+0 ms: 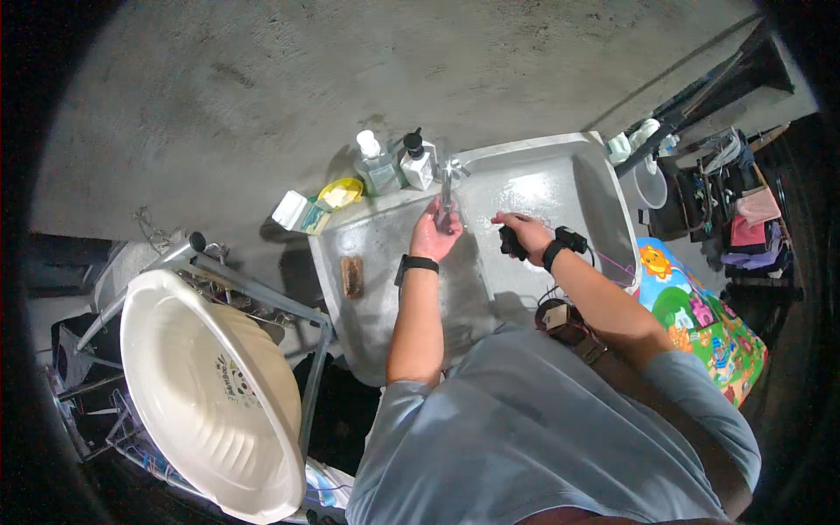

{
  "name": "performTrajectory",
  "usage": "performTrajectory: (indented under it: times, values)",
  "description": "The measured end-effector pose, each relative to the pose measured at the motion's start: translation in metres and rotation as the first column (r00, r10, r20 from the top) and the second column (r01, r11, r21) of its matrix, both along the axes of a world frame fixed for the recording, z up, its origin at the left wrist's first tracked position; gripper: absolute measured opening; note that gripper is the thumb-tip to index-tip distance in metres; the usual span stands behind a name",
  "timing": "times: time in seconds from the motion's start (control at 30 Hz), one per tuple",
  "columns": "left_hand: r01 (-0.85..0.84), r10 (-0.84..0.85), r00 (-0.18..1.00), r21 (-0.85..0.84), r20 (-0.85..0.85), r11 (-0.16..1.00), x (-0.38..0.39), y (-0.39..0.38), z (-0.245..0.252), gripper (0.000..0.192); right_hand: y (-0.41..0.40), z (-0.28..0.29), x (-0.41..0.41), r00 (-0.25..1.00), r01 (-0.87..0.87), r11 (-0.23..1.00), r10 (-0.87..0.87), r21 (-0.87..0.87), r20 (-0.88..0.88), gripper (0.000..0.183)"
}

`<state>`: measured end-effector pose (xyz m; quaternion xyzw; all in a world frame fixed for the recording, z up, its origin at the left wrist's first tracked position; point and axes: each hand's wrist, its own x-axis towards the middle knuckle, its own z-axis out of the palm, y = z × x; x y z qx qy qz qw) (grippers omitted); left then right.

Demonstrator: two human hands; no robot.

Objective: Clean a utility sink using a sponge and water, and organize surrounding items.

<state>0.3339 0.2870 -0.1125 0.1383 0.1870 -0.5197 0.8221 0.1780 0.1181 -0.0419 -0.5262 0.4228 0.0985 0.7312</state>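
My left hand (436, 234) is cupped palm up under a metal tap (447, 184), its fingers bent and wet. Water appears to run onto it, though the stream is hard to make out. Over the right basin of a pale sink (525, 170) is my right hand (527, 236), with a black object (512, 243) at its palm; whether it is gripped or strapped on I cannot tell. Dark bands circle both wrists, and a small black device (570, 240) with a cable sits at the right one. A wooden scrub brush (352, 277) lies on the sink's left side.
Along the back rim stand a clear pump bottle (378, 172), a white bottle with a black pump (417, 164), a yellow dish (342, 191) holding pale soap, and a carton (300, 212). A large cream basin (210, 394) leans on a metal rack (262, 289). A cartoon-patterned cover (702, 315) is at right.
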Motion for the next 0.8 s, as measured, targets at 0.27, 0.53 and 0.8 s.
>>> performTrajectory:
  times: [0.27, 0.53, 0.8]
  values:
    - [-0.028, -0.004, 0.997, 0.444, 0.071, 0.895, -0.014, -0.03, 0.001, 0.031, 0.019, -0.018, -0.059, 0.995, -0.058, 0.99, 0.047, -0.13, -0.088, 0.041]
    - [-0.079, 0.097, 0.992, 0.216, -0.077, 0.973, -0.02, -0.021, 0.025, 0.017, 0.03, -0.027, -0.101, 0.988, -0.14, 0.936, 0.108, -0.324, -0.113, 0.047]
    - [-0.318, 0.313, 0.948, -0.105, -0.063, 0.942, -0.011, 0.012, -0.012, 0.016, 0.03, -0.026, -0.147, 0.997, -0.045, 0.94, 0.022, -0.337, -0.07, 0.038]
